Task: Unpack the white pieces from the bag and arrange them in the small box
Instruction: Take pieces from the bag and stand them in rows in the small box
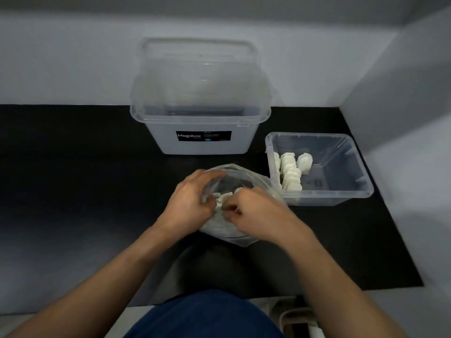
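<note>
A clear plastic bag (240, 178) lies open on the black mat in front of me, with white pieces (224, 198) showing in its mouth. My left hand (189, 200) grips the bag's left rim and holds it open. My right hand (253, 211) reaches into the bag, its fingers curled round white pieces. To the right stands the small clear box (341, 193). Several white pieces (290, 170) stand in rows along its left side.
A large clear storage box (202, 142) with a black label stands behind the bag, its lid (200, 69) leaning against the white wall. A white wall closes off the right side. The black mat (73, 179) spreads to the left.
</note>
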The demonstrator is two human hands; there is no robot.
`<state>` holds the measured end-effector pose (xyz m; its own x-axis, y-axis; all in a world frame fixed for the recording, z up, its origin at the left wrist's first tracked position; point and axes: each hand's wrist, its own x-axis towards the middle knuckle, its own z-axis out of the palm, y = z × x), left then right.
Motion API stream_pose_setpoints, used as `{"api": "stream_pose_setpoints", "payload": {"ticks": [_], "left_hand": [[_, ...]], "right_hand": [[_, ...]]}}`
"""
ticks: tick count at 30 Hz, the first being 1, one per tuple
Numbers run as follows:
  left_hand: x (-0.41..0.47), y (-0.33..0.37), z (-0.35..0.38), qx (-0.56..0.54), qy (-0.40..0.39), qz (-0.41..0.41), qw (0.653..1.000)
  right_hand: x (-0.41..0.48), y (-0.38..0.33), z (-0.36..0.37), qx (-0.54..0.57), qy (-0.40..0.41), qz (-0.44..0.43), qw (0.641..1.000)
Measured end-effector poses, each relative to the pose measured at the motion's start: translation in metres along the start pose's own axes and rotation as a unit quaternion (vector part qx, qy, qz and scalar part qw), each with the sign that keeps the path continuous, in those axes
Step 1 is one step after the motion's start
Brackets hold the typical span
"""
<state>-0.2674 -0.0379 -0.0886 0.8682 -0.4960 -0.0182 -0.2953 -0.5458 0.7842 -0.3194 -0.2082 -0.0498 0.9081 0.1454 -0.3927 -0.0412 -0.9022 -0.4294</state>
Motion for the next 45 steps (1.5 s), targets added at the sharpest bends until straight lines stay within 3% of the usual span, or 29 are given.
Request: {"api": "stream_pose_setpoints", "payload": {"ticks": [2,4,8,10,13,16,30,33,37,45], "left_hand": [[-0.001,-0.004,-0.001,0.025,-0.018,0.008,1.0],[-0.003,-0.007,-0.003,0.046,-0.036,0.011,0.998],[-0.004,-0.013,-0.011,0.039,-0.061,0.006,0.997],[-0.005,-0.016,-0.015,0.015,-0.073,0.008,0.997],[-0.006,-0.019,-0.02,-0.019,-0.087,0.003,0.996],[-0.01,-0.017,-0.025,-0.048,-0.096,-0.013,0.994],[-0.004,-0.024,-0.039,-0.053,-0.109,0.012,0.993],[0.0,-0.021,-0.036,-0.064,-0.099,-0.005,0.993],[-0.001,-0.013,-0.035,-0.059,-0.13,-0.02,0.99],[-0.002,-0.014,-0.031,-0.052,-0.127,-0.01,0.99]], "right_hand": [[0.032,0.003,0.022,-0.062,-0.056,0.142,0.986],[0.053,0.01,0.039,-0.069,-0.077,0.2,0.974],[0.055,0.013,0.057,-0.015,0.012,0.124,0.992],[0.05,0.003,0.06,0.008,0.007,0.09,0.996],[0.06,-0.008,0.066,-0.005,-0.041,0.1,0.994],[0.072,-0.011,0.084,0.006,-0.029,0.113,0.993],[0.005,-0.017,0.059,0.109,0.195,0.113,0.968],[-0.01,-0.011,0.052,0.168,0.242,0.104,0.95],[-0.022,-0.003,0.048,0.379,0.237,0.108,0.888],[-0.032,-0.005,0.05,0.479,0.255,0.108,0.833]]}}
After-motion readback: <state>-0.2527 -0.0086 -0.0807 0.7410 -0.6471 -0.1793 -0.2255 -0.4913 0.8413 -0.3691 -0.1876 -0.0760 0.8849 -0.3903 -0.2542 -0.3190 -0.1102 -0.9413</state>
